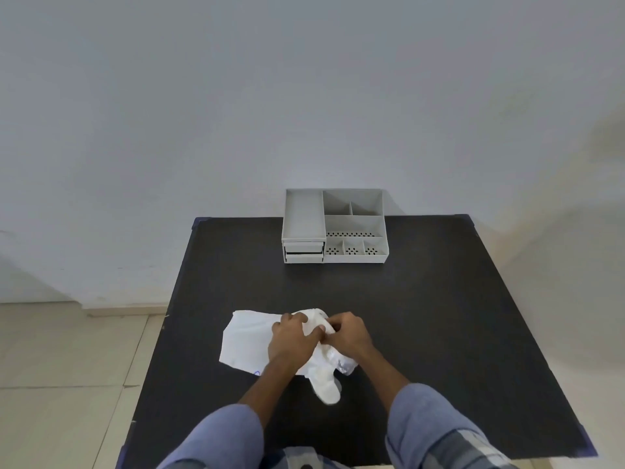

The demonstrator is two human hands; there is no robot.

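Note:
A white plastic bag (248, 340) lies partly flat on the black table (422, 316), its right part bunched up. Both of my hands meet over the bunched part. My left hand (292, 340) grips the crumpled white plastic from the left with curled fingers. My right hand (348, 335) pinches the same bunch from the right. A rounded white lobe of the bag (326, 387) hangs out below my hands, beside a clear crinkled patch (345, 363).
A grey desk organiser (304, 214) with two small drawers and several open compartments stands at the table's far edge against the wall. Tiled floor (67, 367) lies to the left of the table. Blue sleeves cover my forearms.

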